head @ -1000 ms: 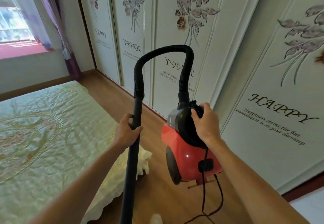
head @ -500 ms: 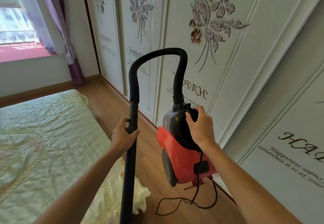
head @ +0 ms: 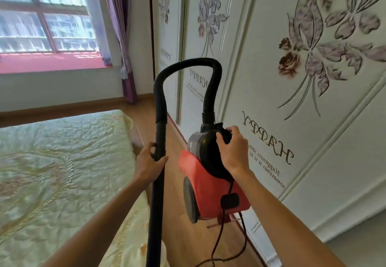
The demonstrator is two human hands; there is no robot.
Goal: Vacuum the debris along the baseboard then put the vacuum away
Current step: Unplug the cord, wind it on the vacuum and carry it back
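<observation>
One smooth tube (head: 156, 204), ribbed hose (head: 188, 63), glossy vacuum (head: 208, 189)

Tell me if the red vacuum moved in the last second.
Yes. The red vacuum has gone forward along the wardrobe toward the window: the mirrored HAPPY lettering, earlier ahead of it, is now beside it.

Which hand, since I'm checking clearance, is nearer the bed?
Left. The left hand grips the wand beside the bed; the right hand holds the vacuum farther off by the wardrobe.
</observation>
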